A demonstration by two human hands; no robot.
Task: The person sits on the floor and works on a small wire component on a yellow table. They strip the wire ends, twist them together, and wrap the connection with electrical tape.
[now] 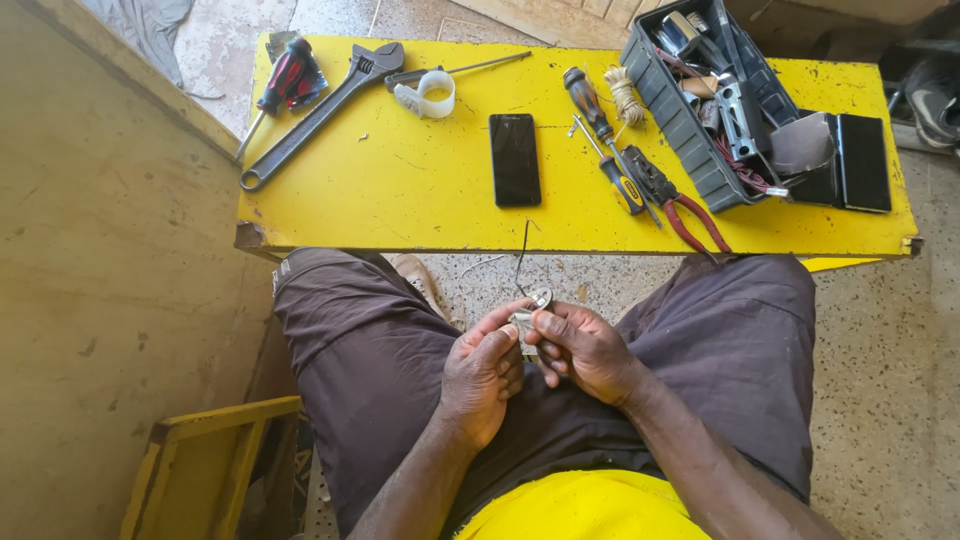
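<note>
1. Small metal part [531,310] with a thin dark wire [522,255] rising from it sits between my two hands, over my lap, just in front of the yellow surface [420,190].
2. My left hand [482,372] pinches the part from below, grip clenched on it.
3. My right hand [585,350] pinches the top, thumb and forefinger grasping the same part.
4. To do this well, I judge: keep fingertips tight, work slowly, avoid tugging the wire.
5. On the surface: black phone [515,158], screwdrivers [605,140], red-handled pliers [680,205], adjustable wrench [320,110], tape roll [428,95].
6. Grey toolbox [690,140] at the surface's right end.
</note>
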